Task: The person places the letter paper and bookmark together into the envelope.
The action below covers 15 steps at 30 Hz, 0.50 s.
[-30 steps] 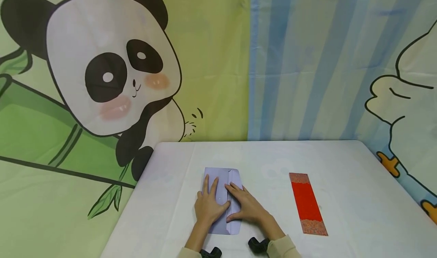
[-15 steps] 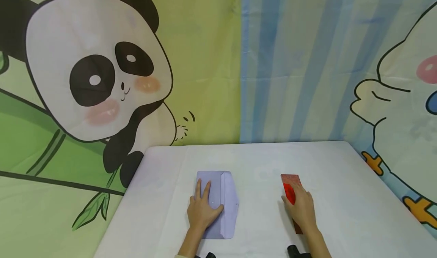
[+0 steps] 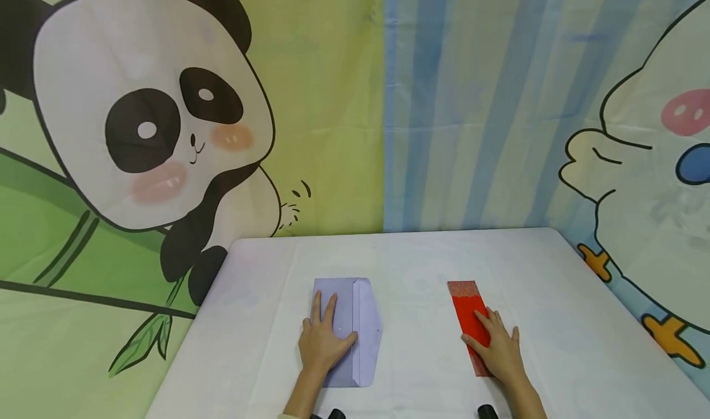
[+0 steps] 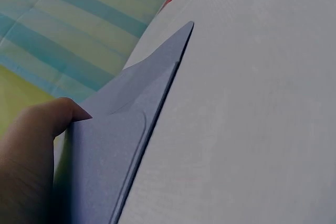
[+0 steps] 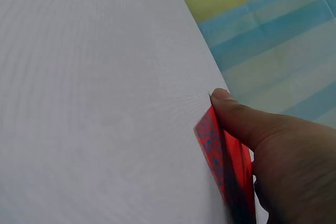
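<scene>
In the head view a pale lilac envelope point(image 3: 339, 333) lies on the white table, its flap point(image 3: 367, 333) spread out to the right. My left hand point(image 3: 323, 345) rests on it with fingers apart, the thumb reaching to the flap's fold; the left wrist view shows that thumb point(image 4: 55, 116) on the paper. Farther right lies a slanted red paper strip point(image 3: 468, 311) with patterned ends. My right hand point(image 3: 501, 351) is over its lower right part and grips it, the thumb at its left edge. In the right wrist view the thumb point(image 5: 236, 114) presses along the strip's red side.
The white table point(image 3: 410, 320) stretches between and around both papers. Behind it hangs a cloth backdrop point(image 3: 327, 98) with a panda and blue stripes. A black wrist device point(image 3: 487, 411) shows at the bottom near the right wrist.
My right hand has left the envelope and moved right onto the red strip. The envelope's flap, pressed inward before, now stands out to the right. My left hand stays on the envelope.
</scene>
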Each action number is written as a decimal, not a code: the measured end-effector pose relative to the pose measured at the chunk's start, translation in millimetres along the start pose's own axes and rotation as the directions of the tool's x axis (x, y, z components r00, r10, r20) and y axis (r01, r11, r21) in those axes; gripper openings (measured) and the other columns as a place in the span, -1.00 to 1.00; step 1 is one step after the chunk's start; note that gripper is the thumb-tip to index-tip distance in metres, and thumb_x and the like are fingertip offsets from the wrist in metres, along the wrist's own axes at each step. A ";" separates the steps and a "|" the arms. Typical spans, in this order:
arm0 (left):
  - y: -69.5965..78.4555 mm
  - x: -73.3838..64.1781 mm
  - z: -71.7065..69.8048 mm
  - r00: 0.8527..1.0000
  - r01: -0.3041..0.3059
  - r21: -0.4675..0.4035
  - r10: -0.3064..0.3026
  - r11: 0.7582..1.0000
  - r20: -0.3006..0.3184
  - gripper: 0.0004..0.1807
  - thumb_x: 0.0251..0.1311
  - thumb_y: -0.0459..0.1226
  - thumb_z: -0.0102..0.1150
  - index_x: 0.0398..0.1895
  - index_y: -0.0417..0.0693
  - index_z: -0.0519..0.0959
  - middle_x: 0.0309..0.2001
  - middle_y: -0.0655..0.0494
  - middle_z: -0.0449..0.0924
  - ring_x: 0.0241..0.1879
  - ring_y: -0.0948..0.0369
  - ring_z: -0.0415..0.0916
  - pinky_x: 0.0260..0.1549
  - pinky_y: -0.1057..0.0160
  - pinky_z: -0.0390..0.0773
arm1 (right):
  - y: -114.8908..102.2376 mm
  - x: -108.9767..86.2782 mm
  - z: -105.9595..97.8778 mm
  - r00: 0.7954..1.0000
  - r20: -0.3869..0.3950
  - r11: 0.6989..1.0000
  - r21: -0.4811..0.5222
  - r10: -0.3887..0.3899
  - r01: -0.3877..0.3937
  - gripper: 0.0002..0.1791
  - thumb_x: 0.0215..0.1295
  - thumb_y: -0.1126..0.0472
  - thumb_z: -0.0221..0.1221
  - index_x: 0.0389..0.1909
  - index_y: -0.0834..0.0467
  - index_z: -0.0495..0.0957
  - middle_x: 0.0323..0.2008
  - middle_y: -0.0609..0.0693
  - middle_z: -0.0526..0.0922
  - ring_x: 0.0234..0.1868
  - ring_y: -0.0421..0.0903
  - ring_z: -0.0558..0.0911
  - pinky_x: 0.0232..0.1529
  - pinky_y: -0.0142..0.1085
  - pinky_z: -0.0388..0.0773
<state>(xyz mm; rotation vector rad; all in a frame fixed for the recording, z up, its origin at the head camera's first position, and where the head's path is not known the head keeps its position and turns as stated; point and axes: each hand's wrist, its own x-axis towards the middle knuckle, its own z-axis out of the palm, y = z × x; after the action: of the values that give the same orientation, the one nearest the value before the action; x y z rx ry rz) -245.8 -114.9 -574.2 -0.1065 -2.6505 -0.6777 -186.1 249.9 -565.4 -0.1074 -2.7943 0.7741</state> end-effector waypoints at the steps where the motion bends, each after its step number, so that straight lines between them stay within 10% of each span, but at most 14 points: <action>1: -0.3 0.2 0.0 1.000 0.001 0.000 -0.001 1.000 0.003 0.03 -0.45 0.21 0.27 0.33 0.23 0.28 0.42 0.05 -0.04 -0.44 0.09 0.26 -0.68 0.25 0.22 | -0.3 0.3 0.1 1.000 -0.003 1.000 0.008 -0.001 0.001 -0.14 0.06 -0.18 0.22 0.24 0.32 0.29 0.27 0.45 0.12 0.30 0.35 0.05 0.13 0.35 -0.38; 15: -1.6 -0.1 0.2 1.000 0.005 0.005 -0.005 1.000 0.007 0.04 -0.45 0.22 0.27 0.33 0.24 0.28 0.43 0.05 -0.05 -0.42 0.09 0.27 -0.66 0.24 0.24 | -4.2 0.8 -7.6 0.976 -0.217 0.981 0.192 0.006 0.037 -0.43 -0.03 0.41 0.31 0.10 0.18 0.50 0.10 0.33 0.44 -0.01 0.33 0.43 -0.08 0.17 0.34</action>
<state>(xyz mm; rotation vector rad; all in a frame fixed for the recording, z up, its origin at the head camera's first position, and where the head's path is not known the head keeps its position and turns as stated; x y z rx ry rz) -246.1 -116.2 -575.0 -0.1012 -2.6597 -0.6738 -185.0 250.1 -556.7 -0.1263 -2.4984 0.9656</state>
